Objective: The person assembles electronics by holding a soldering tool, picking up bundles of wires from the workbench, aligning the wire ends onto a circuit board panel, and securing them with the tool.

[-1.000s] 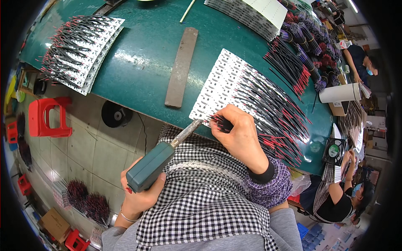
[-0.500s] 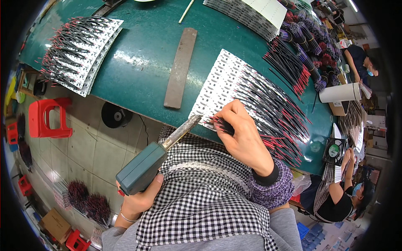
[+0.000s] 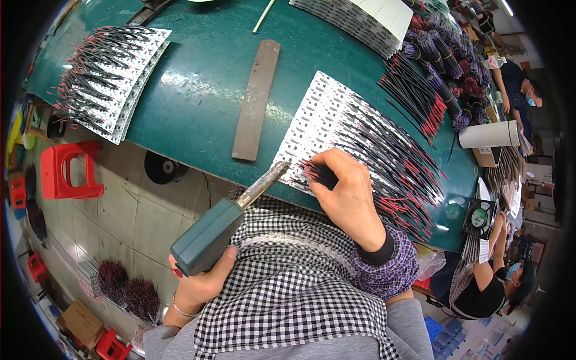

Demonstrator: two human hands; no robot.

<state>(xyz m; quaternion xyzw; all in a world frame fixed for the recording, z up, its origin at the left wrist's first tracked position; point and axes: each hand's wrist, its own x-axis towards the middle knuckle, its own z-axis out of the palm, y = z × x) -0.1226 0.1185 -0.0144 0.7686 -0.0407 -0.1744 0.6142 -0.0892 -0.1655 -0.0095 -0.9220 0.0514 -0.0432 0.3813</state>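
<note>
My left hand (image 3: 209, 282) grips a soldering gun (image 3: 207, 237) with a dark green body and a thick metal barrel. Its tip (image 3: 282, 167) points at the near-left corner of a white circuit-board panel (image 3: 306, 129). Many short black wires (image 3: 384, 144) with red ends lie in rows across the panel's right part. My right hand (image 3: 354, 198) is closed around a bundle of the same wires (image 3: 321, 174), held over the panel's near edge beside the tip. Whether tip, wire and panel touch, I cannot tell.
A flat brown bar (image 3: 257, 99) lies on the green table (image 3: 198, 90). Far left is another wired panel stack (image 3: 114, 78). Stacked boards (image 3: 354, 27), loose wires (image 3: 414, 96) and wire bundles (image 3: 444, 51) fill the far right. Two co-workers are at right; a red stool (image 3: 72, 171) stands left.
The soldering gun has shifted very slightly to the right and up. My right hand has turned a little, its fingers now curled higher over the wire bundle. The panel stays in place.
</note>
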